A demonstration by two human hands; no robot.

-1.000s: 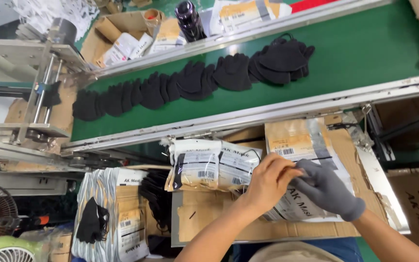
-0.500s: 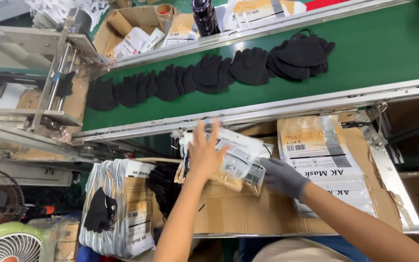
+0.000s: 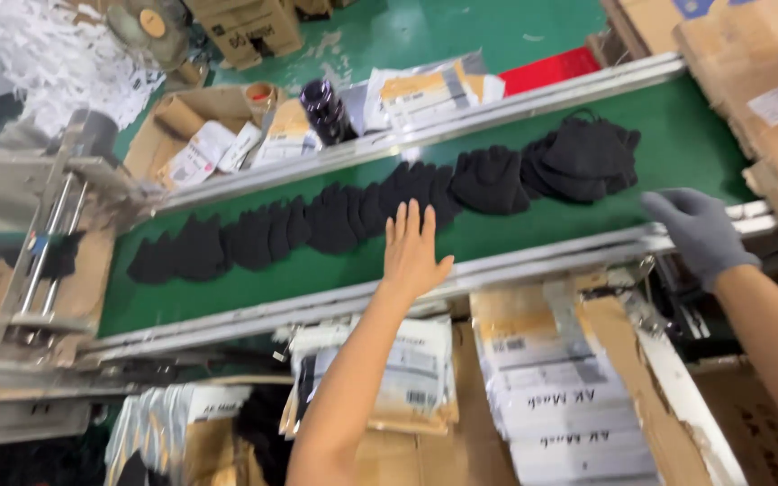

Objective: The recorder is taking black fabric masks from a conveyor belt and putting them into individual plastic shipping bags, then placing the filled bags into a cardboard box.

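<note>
Bare left hand reaches flat over the green conveyor belt, fingers spread, grip fully open and holding nothing, fingertips just beside the row of black fabric face masks lying overlapped along the belt. Grey-gloved right hand hovers over the belt's near metal rail, grip loosely open, empty, near the piled masks at the row's right end. Stacked printed packaging pouches lie below the rail.

Single head view, looking steeply down across green conveyor belt, close above worker's outstretched arms; packing boxes nearest camera.
</note>
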